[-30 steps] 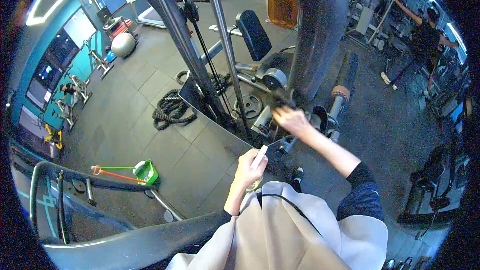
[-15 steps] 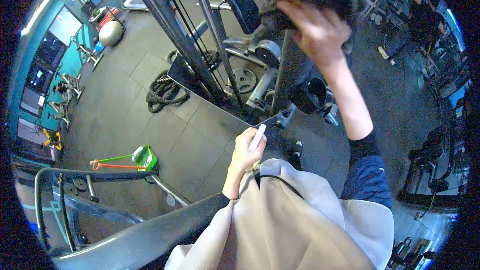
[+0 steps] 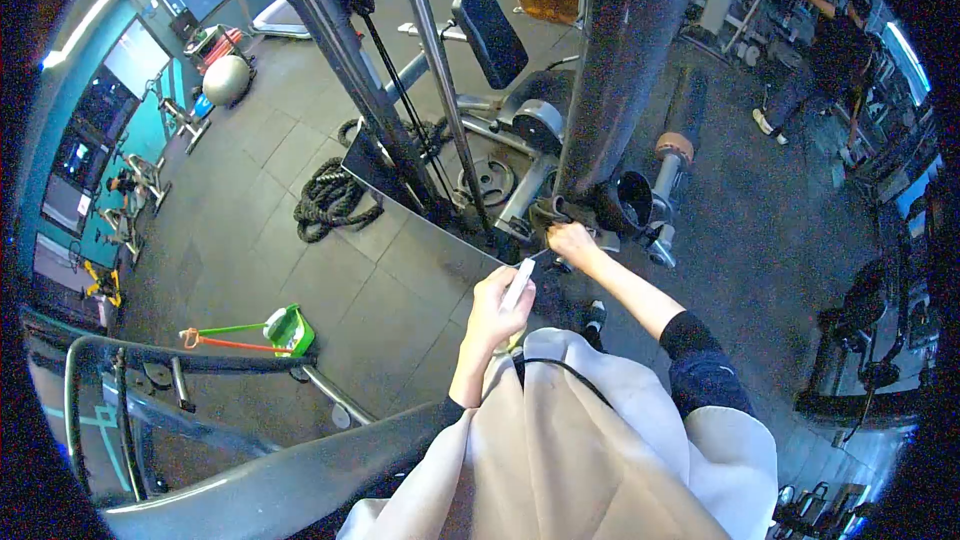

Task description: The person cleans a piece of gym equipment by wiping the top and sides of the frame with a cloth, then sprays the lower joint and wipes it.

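Note:
My left hand [image 3: 494, 314] is closed around a small white object [image 3: 518, 284] in front of my body, above the pale apron [image 3: 580, 430]. To the right and farther forward, my right hand [image 3: 573, 243] is closed on a dark cloth [image 3: 551, 212]. The cloth lies against the lower end of the thick dark machine column [image 3: 615, 70]. Beside it is a round black cup-shaped part [image 3: 632, 202].
A cable machine with a black seat pad [image 3: 490, 38] stands ahead. Coiled black rope [image 3: 335, 202] and a green dustpan [image 3: 290, 331] lie on the floor at left. A curved dark frame [image 3: 270, 480] crosses the lower left. A person [image 3: 835, 60] is at upper right.
My right hand has come down from the top of the column to its lower end with the dark cloth. My left hand has barely moved and keeps the white object.

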The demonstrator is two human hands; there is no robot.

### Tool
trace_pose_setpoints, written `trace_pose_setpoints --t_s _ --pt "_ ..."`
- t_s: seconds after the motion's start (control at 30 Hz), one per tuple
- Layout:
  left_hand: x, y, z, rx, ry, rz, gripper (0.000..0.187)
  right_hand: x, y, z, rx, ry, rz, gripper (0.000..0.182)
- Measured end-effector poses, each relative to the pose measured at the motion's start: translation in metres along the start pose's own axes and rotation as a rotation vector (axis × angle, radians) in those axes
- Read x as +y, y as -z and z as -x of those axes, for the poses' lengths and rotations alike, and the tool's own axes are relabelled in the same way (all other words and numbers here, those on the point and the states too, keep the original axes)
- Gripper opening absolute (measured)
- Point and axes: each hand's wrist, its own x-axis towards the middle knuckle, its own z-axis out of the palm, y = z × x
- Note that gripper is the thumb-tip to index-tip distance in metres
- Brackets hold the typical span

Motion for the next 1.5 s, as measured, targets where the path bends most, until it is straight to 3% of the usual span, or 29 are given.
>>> trace_pose_setpoints --t_s 0.13,0.23,0.3,0.37,0.47,0.5,0.63,0.8,0.83,0.87,0.93,1.0,1.03,1.13,1.23,1.33,1.5 --pt "-0.003 0.004 -0.001 0.026 0.005 -0.016 0.006 0.006 0.042 -0.016 0.162 -0.061 0.000 0.012" --pt "-0.007 0.002 0.001 0.031 0.037 0.026 0.007 0.016 0.146 -0.045 0.229 -0.161 0.057 0.020" --pt "-0.009 0.001 0.000 0.021 0.022 0.000 0.008 0.036 0.209 -0.064 0.498 -0.131 0.185 0.032" --pt "-0.010 -0.001 -0.001 0.013 0.029 0.003 0.009 0.049 0.274 -0.082 0.670 -0.168 0.247 0.032" --pt "-0.004 0.002 -0.002 -0.048 0.064 -0.060 0.006 0.060 0.340 -0.104 0.899 -0.155 0.330 0.032" --pt "-0.004 0.001 -0.002 -0.047 0.072 -0.044 0.007 0.061 0.350 -0.107 0.871 -0.143 0.349 0.032" --pt "-0.004 -0.001 -0.001 -0.044 0.081 -0.018 0.009 0.056 0.337 -0.118 0.747 -0.197 0.422 0.029" --pt "-0.007 -0.002 -0.002 -0.016 0.019 -0.028 0.010 0.043 0.276 -0.113 0.405 -0.298 0.308 0.025" --pt "-0.007 -0.001 -0.002 -0.017 0.018 -0.030 0.010 0.039 0.252 -0.110 0.398 -0.265 0.271 0.028" --pt "-0.008 0.000 -0.003 -0.017 0.017 -0.034 0.010 0.034 0.229 -0.106 0.518 -0.206 0.230 0.014" --pt "-0.008 0.001 -0.003 -0.007 0.016 -0.029 0.010 0.019 0.184 -0.092 0.290 -0.196 0.022 0.047" --pt "-0.007 0.001 -0.002 -0.005 0.017 -0.026 0.010 0.013 0.101 -0.078 0.164 -0.137 -0.131 0.062" --pt "-0.006 0.002 -0.002 -0.007 0.015 -0.027 0.010 0.003 0.087 -0.070 0.024 -0.140 -0.087 0.060" --pt "-0.009 0.004 0.000 -0.009 0.004 -0.036 0.008 0.000 0.000 -0.060 -0.046 -0.053 0.006 0.025" --pt "-0.009 0.006 0.001 -0.013 0.011 -0.056 0.006 -0.003 0.023 -0.064 -0.085 -0.050 0.081 0.010" --pt "-0.009 0.003 0.002 -0.024 0.027 -0.055 0.008 0.013 0.082 -0.064 -0.043 0.045 0.048 0.009" --pt "-0.006 0.000 0.000 -0.011 0.016 -0.010 0.009 0.044 0.234 -0.087 0.386 0.026 0.214 0.008"
